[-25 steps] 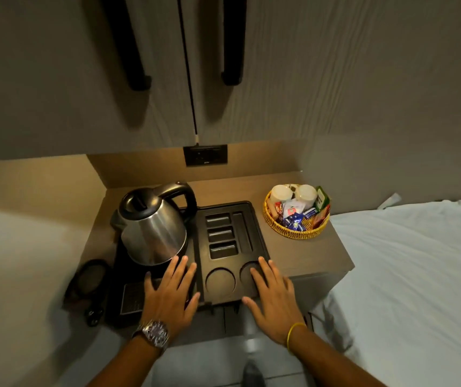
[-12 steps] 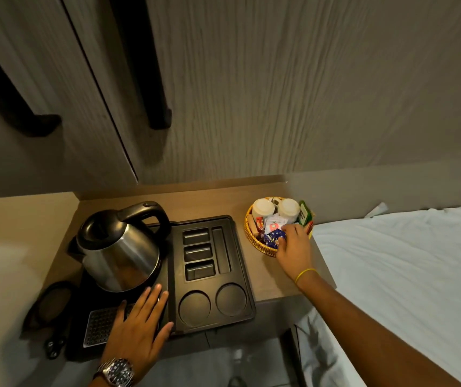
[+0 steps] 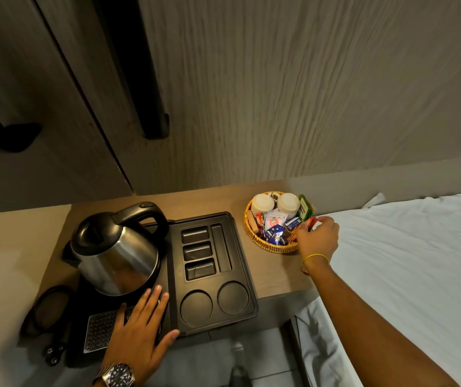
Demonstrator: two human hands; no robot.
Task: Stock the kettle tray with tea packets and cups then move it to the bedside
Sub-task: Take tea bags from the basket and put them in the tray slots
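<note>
A black kettle tray (image 3: 240,263) lies on the wooden shelf, its packet slots and two round cup wells bare. A steel kettle (image 3: 114,252) stands on the tray's left part. A woven basket (image 3: 268,245) to the right holds two white cups (image 3: 262,203) upside down and several tea packets (image 3: 275,223). My left hand (image 3: 140,328) rests flat on the tray's front left, by the drip grille. My right hand (image 3: 317,238) is at the basket's right rim, fingers pinched on a red packet (image 3: 311,221).
A bed with a white sheet (image 3: 408,275) fills the right side, close against the shelf. Wardrobe doors with black handles (image 3: 151,107) hang above. A coiled black cord (image 3: 50,311) lies left of the tray. Tiled floor (image 3: 218,364) shows below the shelf edge.
My right hand left the tray's front, reached to the basket and pinched a red packet at its right rim. My left hand stayed on the tray. The view shifted right.
</note>
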